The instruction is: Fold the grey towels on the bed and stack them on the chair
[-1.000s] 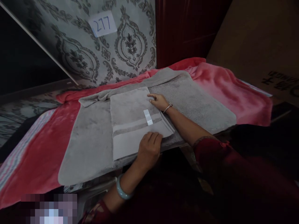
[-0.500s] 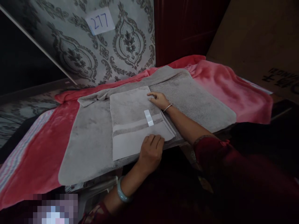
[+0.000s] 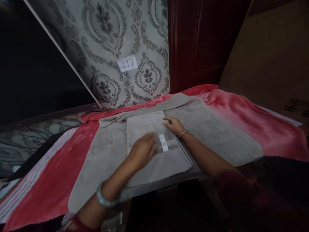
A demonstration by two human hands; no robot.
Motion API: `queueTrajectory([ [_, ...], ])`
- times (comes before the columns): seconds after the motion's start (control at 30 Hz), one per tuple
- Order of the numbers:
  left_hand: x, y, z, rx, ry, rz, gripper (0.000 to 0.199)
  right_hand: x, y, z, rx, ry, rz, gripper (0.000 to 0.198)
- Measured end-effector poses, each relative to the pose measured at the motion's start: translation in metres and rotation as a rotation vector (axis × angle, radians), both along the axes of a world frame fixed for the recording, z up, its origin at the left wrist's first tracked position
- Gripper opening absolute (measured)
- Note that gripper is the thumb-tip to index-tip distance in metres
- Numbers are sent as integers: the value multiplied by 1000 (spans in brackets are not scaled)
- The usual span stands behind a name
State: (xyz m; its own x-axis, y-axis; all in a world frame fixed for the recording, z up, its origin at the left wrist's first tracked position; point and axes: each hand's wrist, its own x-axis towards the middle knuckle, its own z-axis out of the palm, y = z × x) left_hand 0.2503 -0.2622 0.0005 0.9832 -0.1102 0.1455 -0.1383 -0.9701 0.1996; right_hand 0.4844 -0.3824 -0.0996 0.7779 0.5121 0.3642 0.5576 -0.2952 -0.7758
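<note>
A folded pale grey towel (image 3: 159,167) with a darker band and a white label (image 3: 163,143) lies on a larger spread grey cloth (image 3: 103,164). Over the middle of the towel is my left hand (image 3: 142,149), just left of the label. Motion smears its fingertips, so whether they touch the towel or pinch anything is unclear. My right hand (image 3: 174,125) rests at the towel's upper right edge, thumb and forefinger apart, gripping nothing visible. Layered folds show along the towel's right side.
Beneath the grey cloth a red and pink blanket (image 3: 53,174) covers the table. Behind stand a patterned wall with a paper marked 277 (image 3: 128,63) and a dark red door (image 3: 193,42). A large cardboard box (image 3: 272,54) is at the right, a dark panel (image 3: 36,64) at the left.
My left hand has gone from the towel's front edge up and left over its middle. The right hand stays at the upper right edge. The camera view has tilted upward.
</note>
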Motion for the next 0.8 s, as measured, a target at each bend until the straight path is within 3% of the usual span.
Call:
queueTrajectory([
  [0.07,23,25,1,73,46,145,54,-1,0,1,-11,-10,8,47],
  [0.13,39,40,-10,124,99,238,60,-2,0,1,-29,-25,17,47],
  [0.27,46,47,-49,202,97,270,62,-6,0,0,-78,-59,9,48],
  [0.37,41,47,-66,216,45,269,62,-6,0,-1,-130,-82,-10,50],
  [0.53,39,49,-67,198,25,256,63,8,8,8,-250,-85,-59,57],
  [0.8,38,51,-73,181,-22,251,62,44,51,32,-382,-146,-67,56],
])
